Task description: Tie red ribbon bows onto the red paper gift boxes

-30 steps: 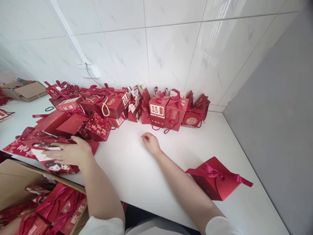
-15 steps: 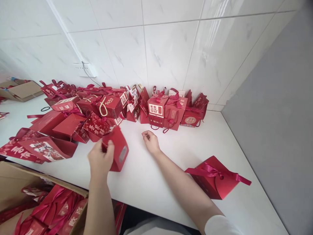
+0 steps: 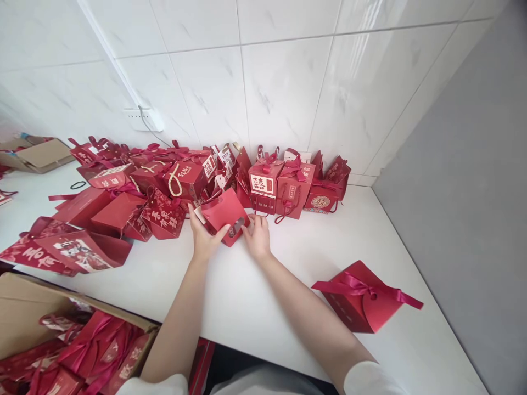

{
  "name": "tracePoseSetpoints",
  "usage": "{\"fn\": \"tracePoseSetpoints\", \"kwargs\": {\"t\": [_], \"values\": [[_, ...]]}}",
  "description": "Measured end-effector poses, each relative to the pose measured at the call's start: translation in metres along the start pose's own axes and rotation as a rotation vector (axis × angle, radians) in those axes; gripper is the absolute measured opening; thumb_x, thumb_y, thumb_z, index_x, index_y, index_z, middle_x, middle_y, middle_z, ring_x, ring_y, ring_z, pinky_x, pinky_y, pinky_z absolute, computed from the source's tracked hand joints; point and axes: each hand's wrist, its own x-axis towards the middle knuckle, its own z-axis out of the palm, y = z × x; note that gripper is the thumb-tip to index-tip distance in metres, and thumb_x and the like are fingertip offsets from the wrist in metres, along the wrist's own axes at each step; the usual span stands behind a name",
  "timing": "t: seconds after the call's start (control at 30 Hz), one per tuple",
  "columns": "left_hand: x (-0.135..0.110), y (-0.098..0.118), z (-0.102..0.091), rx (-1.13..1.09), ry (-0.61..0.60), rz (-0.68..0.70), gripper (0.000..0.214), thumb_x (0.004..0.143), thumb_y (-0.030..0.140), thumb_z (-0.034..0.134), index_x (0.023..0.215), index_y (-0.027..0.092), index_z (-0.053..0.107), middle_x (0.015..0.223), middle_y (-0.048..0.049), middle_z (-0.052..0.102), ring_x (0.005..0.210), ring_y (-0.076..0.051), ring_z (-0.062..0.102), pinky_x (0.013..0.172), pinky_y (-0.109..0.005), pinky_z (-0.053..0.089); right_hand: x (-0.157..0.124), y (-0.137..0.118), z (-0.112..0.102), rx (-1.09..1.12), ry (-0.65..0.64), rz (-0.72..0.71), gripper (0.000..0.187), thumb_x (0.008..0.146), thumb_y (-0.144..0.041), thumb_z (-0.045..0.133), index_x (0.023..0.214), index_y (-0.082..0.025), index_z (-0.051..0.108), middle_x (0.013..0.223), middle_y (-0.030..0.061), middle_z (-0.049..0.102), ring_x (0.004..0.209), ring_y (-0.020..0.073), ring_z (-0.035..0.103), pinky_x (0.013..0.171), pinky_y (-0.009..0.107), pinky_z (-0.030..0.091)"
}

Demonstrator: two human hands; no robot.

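My left hand (image 3: 203, 238) and my right hand (image 3: 257, 236) both grip a small red gift box (image 3: 224, 214) with a little window, held just above the white table (image 3: 247, 296). The left fingers wrap its near left corner; the right fingers pinch its right edge. Right behind it stands a row of red gift boxes (image 3: 272, 184) with ribbons along the tiled wall. A heap of red boxes (image 3: 123, 192) lies to the left of my left hand.
A single red box with a ribbon (image 3: 364, 299) lies at the right by my right forearm. A cardboard carton of flat red boxes (image 3: 74, 345) sits at the lower left, below the table edge. Another carton (image 3: 39, 153) stands far left. A grey wall (image 3: 461, 192) borders the right.
My left hand lifted a red box from the left pile and carried it right toward the row. My right hand, resting closed on the table, now grips the box too.
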Motion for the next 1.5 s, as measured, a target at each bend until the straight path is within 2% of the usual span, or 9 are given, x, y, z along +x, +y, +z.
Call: {"fn": "tracePoseSetpoints", "kwargs": {"t": [0.17, 0.4, 0.7, 0.93, 1.03, 1.17, 1.33, 1.4, 1.5], "values": [[-0.010, -0.009, 0.015, 0.162, 0.031, -0.241, 0.139, 0.056, 0.050, 0.086, 0.156, 0.013, -0.005, 0.162, -0.0237, 0.005, 0.152, -0.035, 0.002, 0.123, -0.050, 0.010, 0.001, 0.001, 0.004, -0.103, -0.176, -0.056, 0.046, 0.087, -0.026, 0.055, 0.132, -0.019, 0.048, 0.132, 0.0102, 0.058, 0.119, 0.0202, 0.058, 0.104, 0.036, 0.043], [-0.001, -0.019, 0.047, 0.282, 0.024, -0.352, 0.129, 0.068, 0.050, 0.076, 0.152, 0.000, -0.009, 0.160, -0.0300, -0.007, 0.151, -0.033, -0.012, 0.124, -0.048, 0.005, 0.001, -0.005, 0.011, -0.275, -0.399, -0.150, 0.068, 0.088, -0.034, 0.056, 0.150, -0.018, 0.034, 0.156, 0.0096, 0.038, 0.146, 0.0218, 0.030, 0.122, 0.044, 0.008], [0.004, -0.010, 0.073, 0.440, 0.089, -0.440, 0.124, 0.071, 0.054, 0.069, 0.151, -0.003, -0.007, 0.159, -0.0332, 0.001, 0.152, -0.035, 0.000, 0.123, -0.051, 0.010, 0.001, -0.004, 0.014, -0.363, -0.431, -0.143, 0.073, 0.088, -0.035, 0.051, 0.153, -0.010, 0.028, 0.157, 0.0125, 0.035, 0.149, 0.0233, 0.023, 0.122, 0.041, 0.004], [0.000, -0.004, 0.071, 0.371, 0.079, -0.445, 0.130, 0.069, 0.063, 0.069, 0.151, -0.003, -0.006, 0.160, -0.0326, -0.001, 0.152, -0.035, -0.002, 0.122, -0.053, 0.006, -0.002, -0.003, 0.010, -0.333, -0.391, -0.174, 0.064, 0.088, -0.031, 0.054, 0.147, -0.012, 0.039, 0.153, 0.0129, 0.042, 0.146, 0.0240, 0.029, 0.122, 0.041, 0.010], [-0.002, 0.003, 0.056, 0.287, 0.169, -0.326, 0.111, 0.083, 0.061, 0.054, 0.153, 0.000, -0.007, 0.162, -0.0272, -0.005, 0.152, -0.033, -0.003, 0.122, -0.055, 0.005, -0.004, -0.003, 0.007, -0.308, -0.355, -0.175, 0.055, 0.088, -0.030, 0.056, 0.139, -0.013, 0.048, 0.147, 0.0139, 0.048, 0.141, 0.0252, 0.037, 0.120, 0.041, 0.019], [0.007, 0.012, 0.014, 0.370, 0.413, -0.016, 0.088, 0.093, 0.051, 0.042, 0.154, 0.002, 0.002, 0.163, -0.0223, -0.002, 0.153, -0.026, -0.002, 0.125, -0.043, 0.003, -0.005, -0.001, 0.002, -0.257, -0.287, -0.132, 0.040, 0.090, -0.026, 0.053, 0.128, -0.016, 0.055, 0.130, 0.0113, 0.061, 0.122, 0.0237, 0.054, 0.109, 0.039, 0.036], [0.022, 0.011, -0.037, 0.470, 0.684, 0.071, 0.081, 0.094, 0.054, 0.036, 0.152, 0.009, 0.003, 0.161, -0.0217, -0.005, 0.152, -0.030, -0.006, 0.124, -0.046, -0.002, -0.004, -0.005, -0.004, -0.208, -0.230, -0.072, 0.029, 0.092, -0.021, 0.046, 0.118, -0.017, 0.058, 0.120, 0.0095, 0.062, 0.112, 0.0207, 0.059, 0.101, 0.035, 0.044], [0.020, 0.015, -0.038, 0.457, 0.664, 0.166, 0.079, 0.095, 0.054, 0.037, 0.151, 0.007, 0.007, 0.161, -0.0227, -0.003, 0.152, -0.034, -0.004, 0.124, -0.049, -0.002, -0.006, -0.017, -0.007, -0.216, -0.206, -0.053, 0.031, 0.093, -0.018, 0.040, 0.120, -0.016, 0.056, 0.122, 0.0112, 0.060, 0.111, 0.0206, 0.059, 0.100, 0.036, 0.045], [0.010, 0.029, -0.014, 0.355, 0.525, 0.338, 0.074, 0.096, 0.050, 0.041, 0.148, 0.004, 0.015, 0.160, -0.0226, 0.001, 0.151, -0.037, -0.002, 0.124, -0.052, -0.002, -0.014, -0.053, -0.019, -0.256, -0.197, -0.076, 0.031, 0.091, -0.017, 0.044, 0.119, -0.017, 0.057, 0.125, 0.0114, 0.058, 0.117, 0.0228, 0.056, 0.101, 0.038, 0.044]]}}
